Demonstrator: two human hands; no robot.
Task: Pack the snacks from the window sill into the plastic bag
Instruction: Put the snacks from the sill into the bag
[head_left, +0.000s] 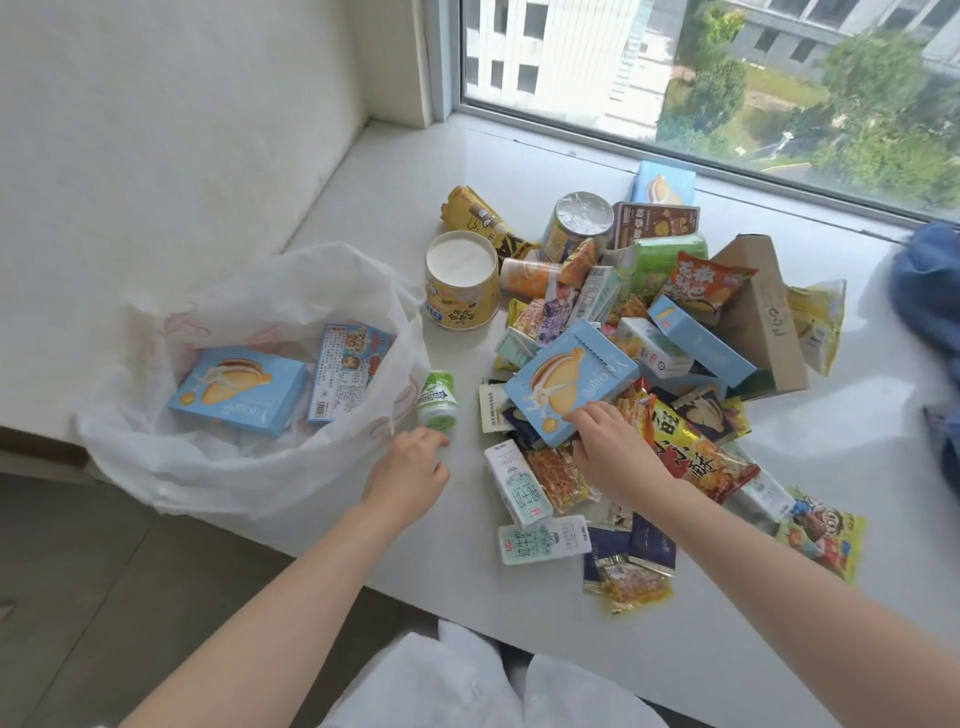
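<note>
Snacks (644, 343) crowd the sill's centre-right; plastic bag (218, 457) gapes at lower left. Left hand (410, 467) pinches a green bottle (437, 401) just beside the bag's rim — nearer arm. Right hand (608, 441) grips a blue biscuit box (569, 379), long axis tilted up-right.

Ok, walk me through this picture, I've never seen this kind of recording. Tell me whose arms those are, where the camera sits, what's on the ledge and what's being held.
There is no machine here. The camera is worn on a person's head and looks down, so the two bare arms are the person's own. The left hand grips a small green bottle next to the plastic bag. The right hand holds a light blue cookie box at its lower edge. The bag lies open on the window sill and already holds a matching blue box and a printed flat pack. A pile of snacks still waits by the window.
</note>
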